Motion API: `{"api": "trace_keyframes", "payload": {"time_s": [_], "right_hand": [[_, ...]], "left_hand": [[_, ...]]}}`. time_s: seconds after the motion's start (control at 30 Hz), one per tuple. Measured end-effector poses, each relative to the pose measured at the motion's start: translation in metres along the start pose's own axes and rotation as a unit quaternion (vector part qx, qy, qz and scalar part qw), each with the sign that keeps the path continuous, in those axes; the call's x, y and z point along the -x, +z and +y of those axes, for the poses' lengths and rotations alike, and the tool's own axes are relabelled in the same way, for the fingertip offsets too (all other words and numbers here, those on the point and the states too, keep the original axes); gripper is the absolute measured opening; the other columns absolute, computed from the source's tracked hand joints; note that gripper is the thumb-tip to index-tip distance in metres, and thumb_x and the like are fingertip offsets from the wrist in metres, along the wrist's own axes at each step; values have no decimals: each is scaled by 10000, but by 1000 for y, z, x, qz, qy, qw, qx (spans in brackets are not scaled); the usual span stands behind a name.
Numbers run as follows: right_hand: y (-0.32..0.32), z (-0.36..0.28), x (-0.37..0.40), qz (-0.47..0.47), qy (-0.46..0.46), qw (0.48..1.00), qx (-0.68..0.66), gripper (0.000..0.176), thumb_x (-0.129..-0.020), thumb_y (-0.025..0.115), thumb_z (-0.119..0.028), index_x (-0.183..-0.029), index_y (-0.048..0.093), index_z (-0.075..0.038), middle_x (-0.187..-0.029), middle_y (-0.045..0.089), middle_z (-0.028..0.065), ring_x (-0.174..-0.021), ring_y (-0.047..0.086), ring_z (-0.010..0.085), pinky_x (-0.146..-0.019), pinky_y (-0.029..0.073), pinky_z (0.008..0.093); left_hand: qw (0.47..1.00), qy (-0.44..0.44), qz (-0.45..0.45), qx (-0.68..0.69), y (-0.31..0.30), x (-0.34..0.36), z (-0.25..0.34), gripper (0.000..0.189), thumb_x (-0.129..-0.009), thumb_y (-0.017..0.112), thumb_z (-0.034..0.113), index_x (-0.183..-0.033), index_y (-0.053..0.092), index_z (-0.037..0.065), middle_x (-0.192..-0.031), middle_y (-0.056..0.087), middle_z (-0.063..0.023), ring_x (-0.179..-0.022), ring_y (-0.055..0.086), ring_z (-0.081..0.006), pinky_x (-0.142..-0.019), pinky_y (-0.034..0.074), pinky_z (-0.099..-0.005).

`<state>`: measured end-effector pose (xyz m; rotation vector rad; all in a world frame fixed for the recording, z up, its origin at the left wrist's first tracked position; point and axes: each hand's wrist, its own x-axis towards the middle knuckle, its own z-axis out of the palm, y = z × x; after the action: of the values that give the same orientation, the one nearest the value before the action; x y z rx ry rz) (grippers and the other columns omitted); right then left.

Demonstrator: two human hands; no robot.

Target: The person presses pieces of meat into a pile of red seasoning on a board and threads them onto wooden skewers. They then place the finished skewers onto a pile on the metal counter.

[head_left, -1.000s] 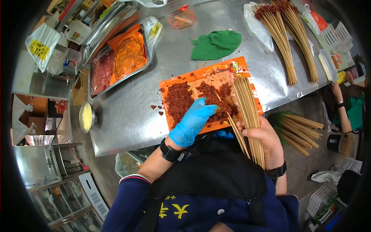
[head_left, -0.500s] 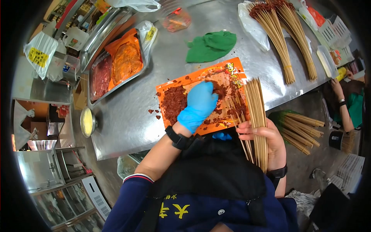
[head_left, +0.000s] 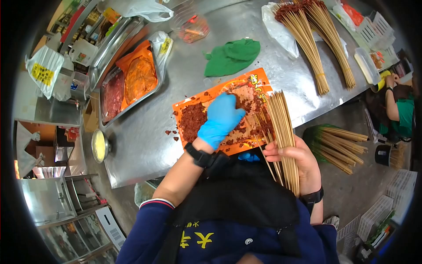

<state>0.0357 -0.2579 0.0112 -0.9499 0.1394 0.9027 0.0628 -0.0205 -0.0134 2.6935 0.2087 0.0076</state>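
My left hand (head_left: 222, 118), in a blue glove, is curled down over an orange printed bag (head_left: 259, 78) lying flat on the metal table. Its fingertips are hidden, so what they press or pinch cannot be seen. Dark red minced meat (head_left: 193, 122) lies heaped on the bag to the left of this hand, with thinner smears to its right. My bare right hand (head_left: 303, 160) grips a thick bundle of bamboo skewers (head_left: 283, 127), points away from me. Beside the bundle, a few separate skewers (head_left: 269, 152) slant from its fingers, their tips over the meat at the bag's right side.
A green cloth (head_left: 233, 57) lies beyond the bag. At the left stands a metal tray (head_left: 132, 105) of raw meat, near a bowl (head_left: 100, 146) with yellow contents. Bundled meat-tipped skewers (head_left: 318, 70) lie far right; more skewers (head_left: 338, 145) stand below. A co-worker's arm (head_left: 390, 103) shows at right.
The whole view has shifted slightly, moving the table's contents a little left. Both hands keep nearly the same pose, and the separate skewers' tips have spread slightly.
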Motion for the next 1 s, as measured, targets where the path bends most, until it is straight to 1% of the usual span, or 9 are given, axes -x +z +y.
{"api": "trace_keyframes", "payload": {"time_s": [0.07, 0.13, 0.17, 0.27, 0.3, 0.37, 0.5, 0.7, 1.0], "right_hand": [[2, 3, 1, 3, -11, 1000, -11, 483, -701, 534, -19, -1165, 428, 58, -904, 595, 143, -848, 626, 231, -729, 535, 326], [5, 5, -1, -3, 1, 1000, 7, 456, -694, 542, -23, -1134, 457, 57, -878, 590, 125, -811, 624, 208, -707, 534, 308], [7, 4, -4, -11, 9, 1000, 25, 430, -687, 551, -28, -1104, 486, 56, -852, 584, 106, -774, 621, 186, -685, 532, 289], [17, 9, -12, -52, 20, 998, 33, 386, -672, 565, -35, -1047, 531, 53, -818, 568, 76, -699, 595, 146, -643, 522, 258], [21, 9, -13, -53, 22, 998, 35, 386, -672, 565, -35, -1047, 531, 53, -818, 568, 76, -699, 595, 146, -643, 522, 258], [29, 10, -14, -52, 28, 997, 51, 354, -673, 560, -24, -1018, 543, 52, -798, 555, 64, -662, 571, 130, -616, 515, 251], [40, 9, -16, -56, 41, 994, 79, 326, -672, 554, 1, -996, 546, 45, -779, 539, 51, -659, 566, 129, -595, 508, 254], [43, 11, -18, -43, 49, 994, 93, 284, -659, 562, 39, -943, 545, 29, -789, 513, 38, -658, 559, 129, -586, 503, 258], [41, 9, -14, -24, 42, 995, 91, 257, -659, 577, 32, -914, 547, 19, -784, 519, 33, -661, 558, 125, -592, 501, 253]], "left_hand": [[946, -57, -28, 319, -18, 3, -11, 187, -716, 574, 110, -854, 616, -8, -866, 623, -130, -743, 602, -257, -663, 481, -347], [798, -95, -26, 595, -38, 15, -7, 223, -792, 506, 45, -990, 579, -27, -903, 627, -65, -757, 598, -139, -650, 482, -266], [798, -95, -19, 595, -37, 19, -14, 223, -792, 506, 45, -990, 579, -27, -903, 627, -65, -757, 598, -139, -650, 482, -266], [711, -146, -38, 687, -37, 30, -25, 294, -848, 447, 40, -1135, 495, 0, -1055, 596, -97, -932, 599, -199, -754, 503, -315], [710, -147, -36, 688, -35, 33, -26, 294, -848, 447, 40, -1135, 495, 0, -1055, 596, -97, -932, 599, -199, -754, 503, -315], [650, -130, -32, 748, -32, 38, -27, 311, -856, 448, 54, -1162, 479, 11, -1072, 590, -99, -946, 592, -195, -761, 497, -319], [665, -125, -50, 734, -35, 45, -30, 321, -866, 455, 75, -1183, 468, 21, -1111, 575, -94, -964, 583, -185, -768, 495, -322], [631, -137, -36, 763, -34, 45, -28, 291, -881, 460, 102, -1158, 500, 22, -1072, 594, -60, -943, 586, -163, -757, 485, -294], [691, -105, 4, 716, -26, 40, -29, 287, -885, 444, 81, -1155, 499, 1, -1046, 604, -68, -926, 590, -160, -783, 486, -281]]}}
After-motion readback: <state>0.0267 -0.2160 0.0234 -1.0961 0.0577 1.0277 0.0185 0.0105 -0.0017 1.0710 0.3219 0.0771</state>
